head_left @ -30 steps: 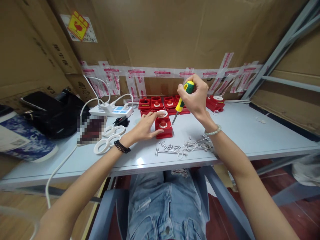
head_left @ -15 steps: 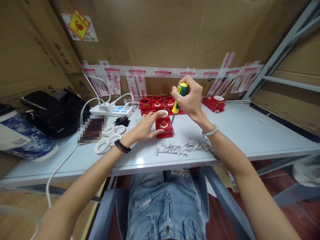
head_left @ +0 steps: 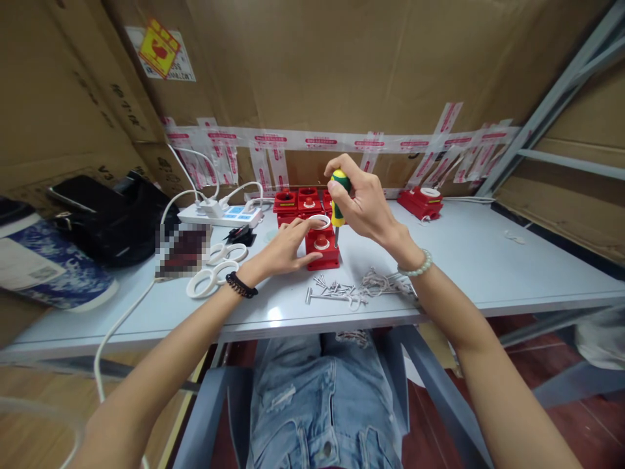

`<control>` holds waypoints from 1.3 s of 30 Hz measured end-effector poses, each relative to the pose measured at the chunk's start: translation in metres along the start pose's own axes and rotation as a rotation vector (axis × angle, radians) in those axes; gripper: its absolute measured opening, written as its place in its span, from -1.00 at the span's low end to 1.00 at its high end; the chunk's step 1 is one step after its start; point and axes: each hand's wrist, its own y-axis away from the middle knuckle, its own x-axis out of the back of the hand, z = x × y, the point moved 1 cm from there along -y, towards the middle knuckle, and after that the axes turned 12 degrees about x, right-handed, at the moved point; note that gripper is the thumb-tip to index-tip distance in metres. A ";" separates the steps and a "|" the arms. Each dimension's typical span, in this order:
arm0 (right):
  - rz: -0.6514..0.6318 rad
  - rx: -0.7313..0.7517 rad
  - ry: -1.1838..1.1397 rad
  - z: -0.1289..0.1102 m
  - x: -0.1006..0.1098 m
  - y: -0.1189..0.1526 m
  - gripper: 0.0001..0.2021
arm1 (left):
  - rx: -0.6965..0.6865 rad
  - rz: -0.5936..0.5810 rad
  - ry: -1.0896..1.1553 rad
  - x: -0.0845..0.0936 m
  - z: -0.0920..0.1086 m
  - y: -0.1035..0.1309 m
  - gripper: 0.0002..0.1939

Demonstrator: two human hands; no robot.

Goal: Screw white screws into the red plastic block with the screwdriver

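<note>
Right hand [head_left: 364, 205]: I see fingers clamped on the screwdriver [head_left: 338, 202], tip on the red box [head_left: 322, 246].
Left hand [head_left: 283, 251]: fingers spread, pressing the box.

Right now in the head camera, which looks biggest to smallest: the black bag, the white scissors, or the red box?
1. black bag
2. white scissors
3. red box, though it sits farther away, so unsure.

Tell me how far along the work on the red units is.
Looks done: a row of red units stands at the back of the table, with one more red unit to the right. In hand: the left hand steadies the red unit in front; the right hand holds a screwdriver upright, tip on it. Left: a pile of loose screws, which suggests more fastening.
</note>
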 end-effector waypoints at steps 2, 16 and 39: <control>-0.018 -0.003 -0.068 0.001 0.001 -0.001 -0.82 | -0.007 -0.003 -0.004 0.000 0.000 0.000 -0.47; -0.194 -0.010 -0.055 -0.002 0.008 -0.001 -0.74 | -0.050 0.016 0.009 -0.001 -0.001 0.000 -0.49; -0.086 -0.076 0.188 0.012 0.004 0.004 -0.73 | -0.076 -0.004 0.012 0.000 0.003 -0.001 -0.63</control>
